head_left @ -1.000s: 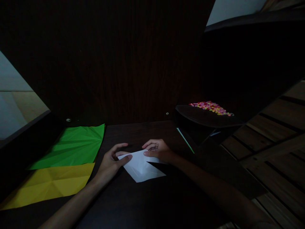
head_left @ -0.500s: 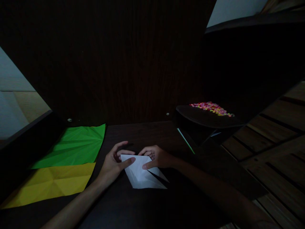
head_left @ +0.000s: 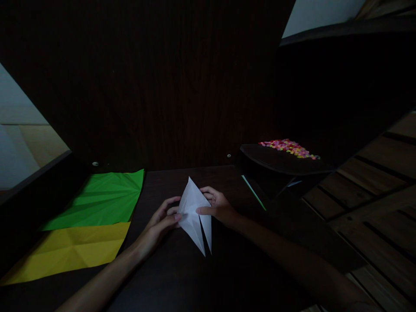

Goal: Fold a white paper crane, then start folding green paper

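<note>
A folded white paper (head_left: 191, 203) is held between both hands over the dark desk (head_left: 156, 277). It forms a kite-like diamond with one point away from me and two narrow legs, split by a slit, pointing towards me. My left hand (head_left: 164, 219) pinches its left corner, the thumb on top and the fingers behind. On the right side, my right hand (head_left: 217, 208) grips the paper, its thumb lying across the face just above the slit and its fingers partly hidden behind.
To the left lie a creased green sheet (head_left: 104, 197) and a creased yellow sheet (head_left: 74, 249). At the right, a small curved shelf (head_left: 269, 158) bears a heap of small colourful pieces (head_left: 289, 147). A thin green-white strip (head_left: 253, 192) lies below it. A dark panel (head_left: 169, 86) rises behind.
The white paper has turned clockwise, so its slit legs now point towards me instead of to the right. Its far tip now stands up away from me. Both hands have shifted their hold.
</note>
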Demonstrator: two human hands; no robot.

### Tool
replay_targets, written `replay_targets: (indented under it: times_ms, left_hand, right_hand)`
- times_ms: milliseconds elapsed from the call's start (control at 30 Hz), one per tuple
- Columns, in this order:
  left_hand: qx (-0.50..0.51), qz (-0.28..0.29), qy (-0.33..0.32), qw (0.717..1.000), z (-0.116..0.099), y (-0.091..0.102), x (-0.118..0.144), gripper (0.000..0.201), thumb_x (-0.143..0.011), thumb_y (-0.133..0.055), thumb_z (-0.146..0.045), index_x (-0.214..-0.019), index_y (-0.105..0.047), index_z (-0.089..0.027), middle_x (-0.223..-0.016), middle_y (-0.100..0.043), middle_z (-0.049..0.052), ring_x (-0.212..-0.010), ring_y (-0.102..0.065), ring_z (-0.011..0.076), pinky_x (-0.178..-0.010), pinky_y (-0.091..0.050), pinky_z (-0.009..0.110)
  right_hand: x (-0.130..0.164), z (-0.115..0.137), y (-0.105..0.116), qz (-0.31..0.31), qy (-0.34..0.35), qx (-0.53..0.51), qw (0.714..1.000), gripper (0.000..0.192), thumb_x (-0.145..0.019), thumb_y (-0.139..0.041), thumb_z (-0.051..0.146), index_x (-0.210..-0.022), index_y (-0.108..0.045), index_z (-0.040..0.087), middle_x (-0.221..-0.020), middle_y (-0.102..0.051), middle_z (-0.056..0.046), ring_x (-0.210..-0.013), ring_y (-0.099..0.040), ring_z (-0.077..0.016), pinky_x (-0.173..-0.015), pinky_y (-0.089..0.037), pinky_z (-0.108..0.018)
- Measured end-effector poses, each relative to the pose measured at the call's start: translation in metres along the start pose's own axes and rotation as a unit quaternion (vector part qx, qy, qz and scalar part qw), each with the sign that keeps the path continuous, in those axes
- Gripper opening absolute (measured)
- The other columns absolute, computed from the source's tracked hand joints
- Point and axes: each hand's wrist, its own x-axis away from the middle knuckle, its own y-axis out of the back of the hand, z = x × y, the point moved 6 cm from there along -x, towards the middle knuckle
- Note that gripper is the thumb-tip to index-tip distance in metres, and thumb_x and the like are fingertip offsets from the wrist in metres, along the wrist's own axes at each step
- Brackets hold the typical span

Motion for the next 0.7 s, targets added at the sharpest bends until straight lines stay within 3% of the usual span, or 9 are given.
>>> replay_targets:
  times_ms: [300, 500, 700]
  left_hand:
    - [0.026, 0.102, 0.032, 0.994, 0.004, -0.013, 0.002, 0.046, -0.072, -0.073, -0.022, -0.116, -0.062, -0.021, -0.102, -0.071, 0.008, -0.098, -0.065, 0.0259, -0.084, -0.05, 0.037]
    - [0.01, 0.076, 0.038, 0.996, 0.005, -0.009, 0.001, 0.057, -0.068, -0.075, -0.018, -0.124, -0.062, -0.019, -0.109, -0.071, 0.01, -0.102, -0.064, 0.026, -0.088, -0.047, 0.035]
    - [0.005, 0.077, 0.041, 0.996, 0.004, -0.009, 0.003, 0.061, -0.069, -0.076, -0.021, -0.128, -0.06, -0.019, -0.114, -0.07, 0.011, -0.107, -0.063, 0.029, -0.091, -0.047, 0.039]
  right_hand:
    - [0.004, 0.001, 0.001, -0.058, -0.008, 0.008, 0.998, 0.044, -0.049, -0.078, 0.018, -0.091, -0.064, 0.019, -0.086, -0.069, 0.0, -0.08, -0.062, -0.0199, -0.068, -0.048, -0.029]
    - [0.01, -0.013, 0.004, -0.091, -0.104, 0.05, 0.989, 0.044, -0.046, -0.085, 0.023, -0.085, -0.064, 0.015, -0.082, -0.07, -0.003, -0.076, -0.064, -0.0216, -0.066, -0.05, -0.031]
    - [0.012, -0.008, -0.004, -0.034, -0.1, 0.037, 0.994, 0.053, -0.044, -0.09, 0.029, -0.088, -0.066, 0.013, -0.089, -0.072, -0.007, -0.081, -0.067, -0.0231, -0.072, -0.053, -0.035]
